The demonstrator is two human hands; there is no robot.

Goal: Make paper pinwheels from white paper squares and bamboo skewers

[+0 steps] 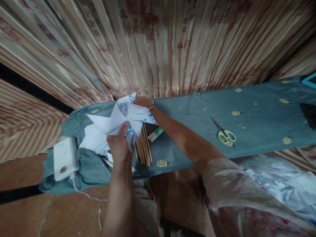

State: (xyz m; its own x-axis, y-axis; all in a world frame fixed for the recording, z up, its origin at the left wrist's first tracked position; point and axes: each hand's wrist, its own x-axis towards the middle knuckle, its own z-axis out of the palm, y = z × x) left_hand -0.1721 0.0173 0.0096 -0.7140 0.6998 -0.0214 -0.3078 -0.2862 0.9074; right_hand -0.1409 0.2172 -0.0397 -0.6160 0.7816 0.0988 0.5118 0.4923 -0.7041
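A white paper pinwheel with blue print (123, 117) is held above the blue-grey cloth (192, 115) that covers the surface. My left hand (120, 143) grips its lower part, thumb pressed on the paper near the centre. My right hand (144, 102) reaches over the far side of the pinwheel and holds its top edge; its fingers are mostly hidden by the paper. Under the pinwheel lie several thin wooden sticks (144, 146) and a green and white glue stick (156, 134).
Yellow-handled scissors (224, 134) lie on the cloth to the right. A white power bank (64, 158) with a cable sits at the left end. More white paper (92, 140) lies under the pinwheel. A patterned curtain (158, 46) hangs behind; wooden floor lies below.
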